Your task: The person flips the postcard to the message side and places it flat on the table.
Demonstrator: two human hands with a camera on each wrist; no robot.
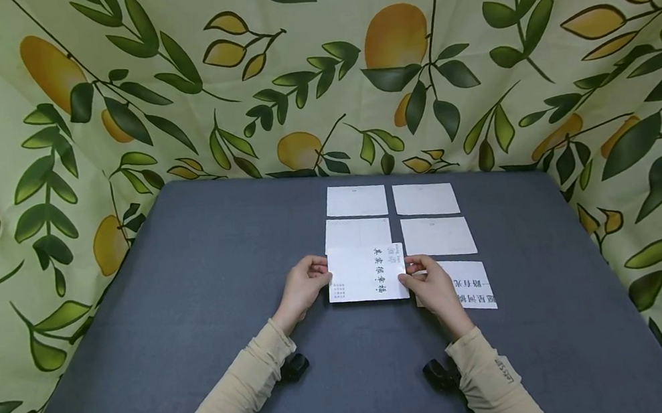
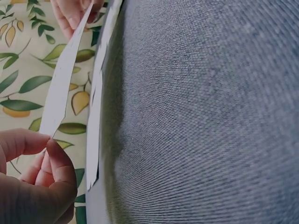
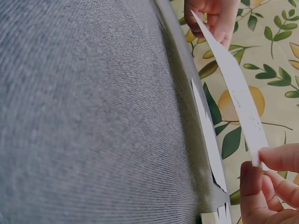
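A white card [image 1: 353, 275] with a column of dark Chinese characters is held up between both hands. My left hand [image 1: 304, 286] pinches its left edge between thumb and fingertips, while my right hand [image 1: 434, 288] pinches the right edge. Both wrist views show the card raised above the table, seen nearly edge-on. In the head view its top overlaps a blank white card [image 1: 358, 231] lying behind it. Partly behind the right hand lies another card [image 1: 470, 279] with dark characters, upside down from here.
Farther back on the grey-blue tablecloth [image 1: 209, 259] lie more white cards, at back left [image 1: 356, 200], back right [image 1: 425, 198] and middle right [image 1: 438, 235]. A leaf-and-fruit patterned curtain [image 1: 315, 53] surrounds the table's far edge and sides.
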